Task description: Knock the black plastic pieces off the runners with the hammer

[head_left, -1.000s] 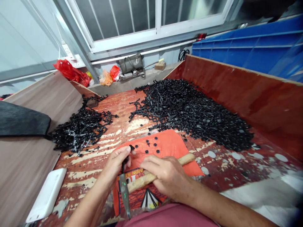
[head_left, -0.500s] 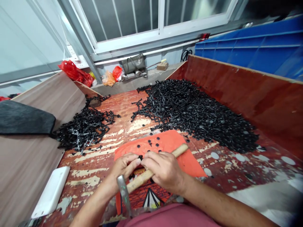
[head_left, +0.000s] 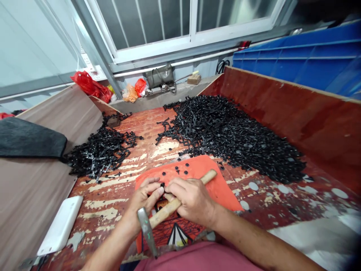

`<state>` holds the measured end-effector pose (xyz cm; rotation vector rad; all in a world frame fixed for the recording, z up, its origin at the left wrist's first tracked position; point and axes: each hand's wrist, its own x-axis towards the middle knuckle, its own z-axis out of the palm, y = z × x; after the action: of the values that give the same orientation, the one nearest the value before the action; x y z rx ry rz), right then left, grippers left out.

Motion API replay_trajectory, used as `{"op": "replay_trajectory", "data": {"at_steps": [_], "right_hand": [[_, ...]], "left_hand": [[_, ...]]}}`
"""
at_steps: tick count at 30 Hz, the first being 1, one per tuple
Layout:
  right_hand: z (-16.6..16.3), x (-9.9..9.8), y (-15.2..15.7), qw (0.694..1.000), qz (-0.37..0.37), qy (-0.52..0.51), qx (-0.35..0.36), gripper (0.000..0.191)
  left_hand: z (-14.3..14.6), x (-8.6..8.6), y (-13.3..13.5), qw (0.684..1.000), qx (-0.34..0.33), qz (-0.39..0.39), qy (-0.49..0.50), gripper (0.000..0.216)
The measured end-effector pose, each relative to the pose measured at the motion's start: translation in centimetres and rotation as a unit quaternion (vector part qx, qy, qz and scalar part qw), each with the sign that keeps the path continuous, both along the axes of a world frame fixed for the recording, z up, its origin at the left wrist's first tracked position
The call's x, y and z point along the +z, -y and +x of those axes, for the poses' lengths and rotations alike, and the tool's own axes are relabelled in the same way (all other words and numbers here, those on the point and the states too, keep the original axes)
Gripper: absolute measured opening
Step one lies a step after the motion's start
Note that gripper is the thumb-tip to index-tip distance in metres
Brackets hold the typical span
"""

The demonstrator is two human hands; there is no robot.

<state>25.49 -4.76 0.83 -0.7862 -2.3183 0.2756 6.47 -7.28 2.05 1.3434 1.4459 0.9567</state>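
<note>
The left hand [head_left: 150, 194] pinches a black part [head_left: 162, 185] beside the right hand [head_left: 191, 197], which grips the hammer [head_left: 165, 213], head near the left wrist. If that weight swings, it could knock the pinch loose, dropping the part onto the cloth [head_left: 225, 192] below both hands.

Close to the desk's [head_left: 146, 122] front edge, over an orange cloth [head_left: 225, 192], our left hand [head_left: 146, 197] pinches a small black piece [head_left: 162, 185] and our right hand [head_left: 196, 199] grips a wooden-handled hammer [head_left: 163, 215]. We have a large black heap [head_left: 225, 131] along the right edge, a smaller heap [head_left: 98, 152] by the left edge, and a white case [head_left: 60, 226] towards the front left corner.
</note>
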Motion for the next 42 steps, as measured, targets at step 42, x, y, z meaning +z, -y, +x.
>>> {"op": "replay_trajectory", "data": {"at_steps": [42], "right_hand": [[6.7, 1.5, 1.6, 0.926, -0.376, 0.029, 0.008, 0.038]], "left_hand": [[-1.9, -5.4, -6.8, 0.979, 0.131, 0.044, -0.149, 0.026]]}}
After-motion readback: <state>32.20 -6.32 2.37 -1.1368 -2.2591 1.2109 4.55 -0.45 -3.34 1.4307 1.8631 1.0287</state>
